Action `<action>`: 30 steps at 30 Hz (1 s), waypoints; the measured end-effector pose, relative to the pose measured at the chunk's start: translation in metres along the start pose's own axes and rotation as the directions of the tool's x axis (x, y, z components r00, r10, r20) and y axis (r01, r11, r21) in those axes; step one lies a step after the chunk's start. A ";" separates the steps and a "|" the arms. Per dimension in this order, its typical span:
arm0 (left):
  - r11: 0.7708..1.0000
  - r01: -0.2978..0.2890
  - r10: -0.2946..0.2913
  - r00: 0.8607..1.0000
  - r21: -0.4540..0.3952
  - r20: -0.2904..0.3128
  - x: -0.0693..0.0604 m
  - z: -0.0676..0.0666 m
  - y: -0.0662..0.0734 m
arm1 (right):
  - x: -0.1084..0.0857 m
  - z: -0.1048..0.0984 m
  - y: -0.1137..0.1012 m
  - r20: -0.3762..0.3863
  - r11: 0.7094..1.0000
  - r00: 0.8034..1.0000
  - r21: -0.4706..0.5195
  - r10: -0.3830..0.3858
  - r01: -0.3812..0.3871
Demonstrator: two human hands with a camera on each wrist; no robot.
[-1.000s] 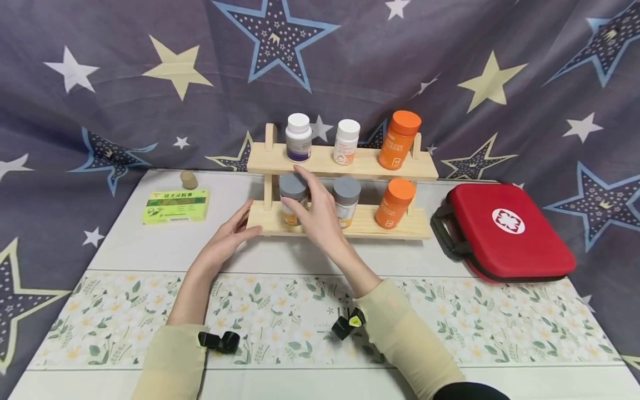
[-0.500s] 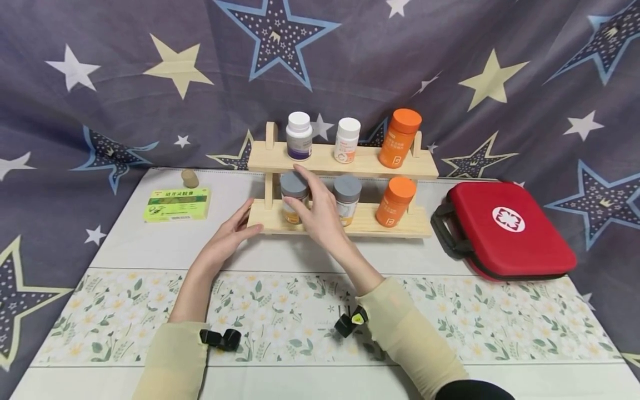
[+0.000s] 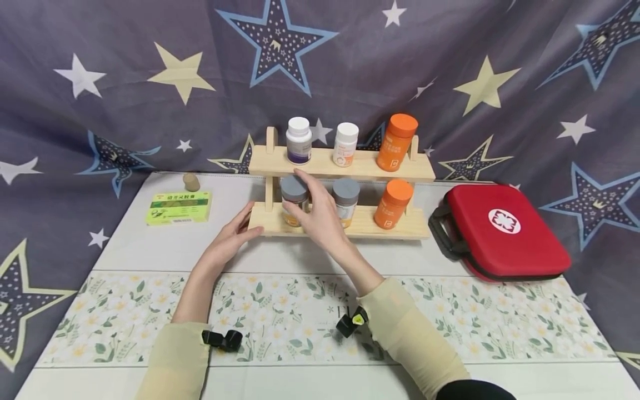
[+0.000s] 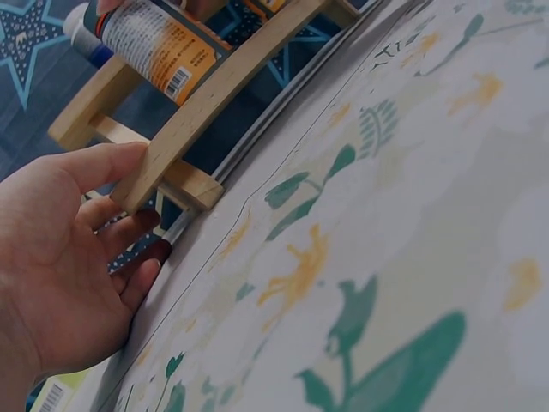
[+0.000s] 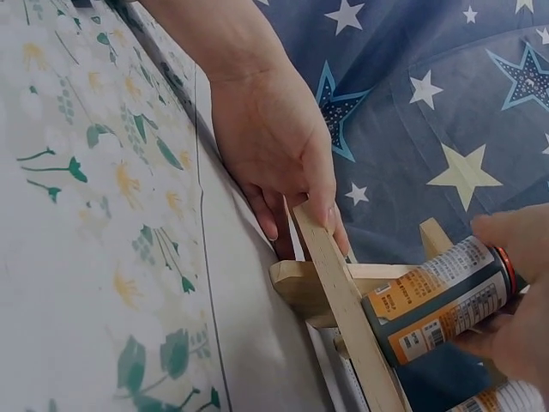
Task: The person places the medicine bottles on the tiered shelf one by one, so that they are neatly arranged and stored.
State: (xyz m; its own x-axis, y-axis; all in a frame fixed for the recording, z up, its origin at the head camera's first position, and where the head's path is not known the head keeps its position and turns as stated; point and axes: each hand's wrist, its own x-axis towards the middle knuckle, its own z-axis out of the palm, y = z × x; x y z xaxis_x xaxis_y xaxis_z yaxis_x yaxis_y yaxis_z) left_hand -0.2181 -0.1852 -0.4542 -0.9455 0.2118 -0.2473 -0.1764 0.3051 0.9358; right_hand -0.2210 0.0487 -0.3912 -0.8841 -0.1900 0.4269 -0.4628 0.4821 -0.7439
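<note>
My right hand (image 3: 322,216) grips a grey-lidded pill bottle (image 3: 294,190) at the left of the lower tier of a wooden two-tier shelf (image 3: 365,224). In the right wrist view this bottle (image 5: 437,300) shows an orange and grey label, its base at the board. My left hand (image 3: 227,239) holds the left end of the lower board; the left wrist view has its thumb on the board's front and the fingers (image 4: 129,232) curled behind. Beside the gripped bottle stand a second grey-lidded bottle (image 3: 345,197) and an orange bottle (image 3: 393,204).
On the upper tier stand two white-capped bottles, one purple-banded (image 3: 299,141) and one smaller (image 3: 345,145), and a tall orange bottle (image 3: 397,143). A green medicine box (image 3: 179,208) and a small brownish object (image 3: 190,182) lie left. A red first-aid case (image 3: 510,233) lies right.
</note>
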 end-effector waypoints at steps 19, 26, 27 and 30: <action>0.966 -0.078 0.073 0.997 0.245 0.028 0.006 -0.015 0.012 | 0.006 -0.090 -0.010 -0.197 0.940 0.921 -0.133 -0.336 0.314; 0.858 -0.177 0.241 0.968 0.482 -0.075 -0.014 -0.043 0.034 | -0.001 -0.137 0.021 -0.134 0.909 0.924 -0.278 -0.358 0.312; 0.837 -0.190 0.277 0.956 0.513 -0.099 -0.017 -0.048 0.038 | -0.002 -0.142 0.026 -0.125 0.906 0.926 -0.289 -0.356 0.310; 0.773 -0.235 0.388 0.910 0.589 -0.146 -0.025 -0.063 0.049 | -0.005 -0.160 0.040 -0.111 0.897 0.931 -0.331 -0.347 0.295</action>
State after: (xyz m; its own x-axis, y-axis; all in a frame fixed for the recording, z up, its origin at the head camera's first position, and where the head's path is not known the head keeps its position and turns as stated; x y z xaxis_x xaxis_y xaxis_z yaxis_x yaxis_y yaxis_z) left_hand -0.2202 -0.2339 -0.3861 -0.9688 0.1752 0.1752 0.2471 0.7327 0.6341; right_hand -0.2246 0.2056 -0.3412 -0.6553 -0.2490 0.7132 -0.6542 0.6591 -0.3710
